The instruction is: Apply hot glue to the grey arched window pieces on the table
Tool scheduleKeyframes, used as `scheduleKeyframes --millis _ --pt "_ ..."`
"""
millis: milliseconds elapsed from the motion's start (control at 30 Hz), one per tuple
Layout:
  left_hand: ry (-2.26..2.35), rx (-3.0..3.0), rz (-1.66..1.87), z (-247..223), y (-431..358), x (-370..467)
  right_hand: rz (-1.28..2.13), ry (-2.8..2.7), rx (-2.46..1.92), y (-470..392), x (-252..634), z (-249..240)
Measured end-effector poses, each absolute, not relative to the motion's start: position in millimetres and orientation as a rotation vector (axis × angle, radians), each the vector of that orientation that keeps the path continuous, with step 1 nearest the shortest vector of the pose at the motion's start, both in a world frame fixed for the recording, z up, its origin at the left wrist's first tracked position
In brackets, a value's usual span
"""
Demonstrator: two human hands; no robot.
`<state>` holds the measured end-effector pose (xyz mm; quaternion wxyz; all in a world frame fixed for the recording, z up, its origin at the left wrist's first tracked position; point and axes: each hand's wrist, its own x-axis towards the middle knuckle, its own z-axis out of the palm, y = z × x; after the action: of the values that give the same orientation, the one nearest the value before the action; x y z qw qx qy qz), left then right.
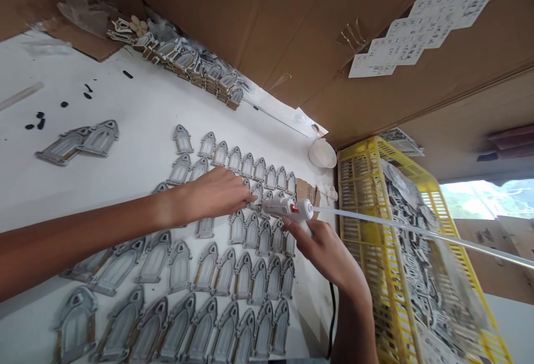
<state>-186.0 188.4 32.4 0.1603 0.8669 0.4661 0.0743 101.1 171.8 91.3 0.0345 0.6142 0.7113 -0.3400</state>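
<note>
My right hand (321, 244) is wrapped round the handle of a white glue gun (278, 206) with a red part. A long clear glue stick (387, 224) runs out of its back to the right. The nozzle points left, close to the fingertips of my left hand (221, 192). Those fingers are bent together over the rows of pieces; what they hold, if anything, is too small to make out. Grey arched window-shaped pieces (202, 328) lie in several rows on the white table (142, 102), around and below both hands.
At the right stands a yellow plastic crate (367, 241) full of grey pieces. Stacked pieces (187, 63) line the cardboard wall (250, 13). A white bowl (322, 153) sits near the crate. Two overlapping arched pieces (100, 138) and black bits (40, 123) lie at left. A black cord (332, 319) hangs beside my right forearm.
</note>
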Motion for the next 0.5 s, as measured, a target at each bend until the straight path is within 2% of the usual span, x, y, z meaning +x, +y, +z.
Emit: scheduleKeyframes --millis 100,267,400,500 --pt "1.296 2.524 0.049 36.4 188.7 -184.1 -0.868 2.291 1.812 170.1 93.1 99.0" --pt "1.273 2.487 0.091 37.5 189.3 -184.6 -0.727 2.358 1.776 168.9 89.2 114.2" --pt "1.233 2.478 0.119 39.3 193.2 -191.5 -0.788 2.392 1.984 168.6 98.6 118.9" --pt "1.242 2.479 0.117 42.9 191.8 -197.4 -0.960 2.365 2.028 168.5 98.6 111.8"
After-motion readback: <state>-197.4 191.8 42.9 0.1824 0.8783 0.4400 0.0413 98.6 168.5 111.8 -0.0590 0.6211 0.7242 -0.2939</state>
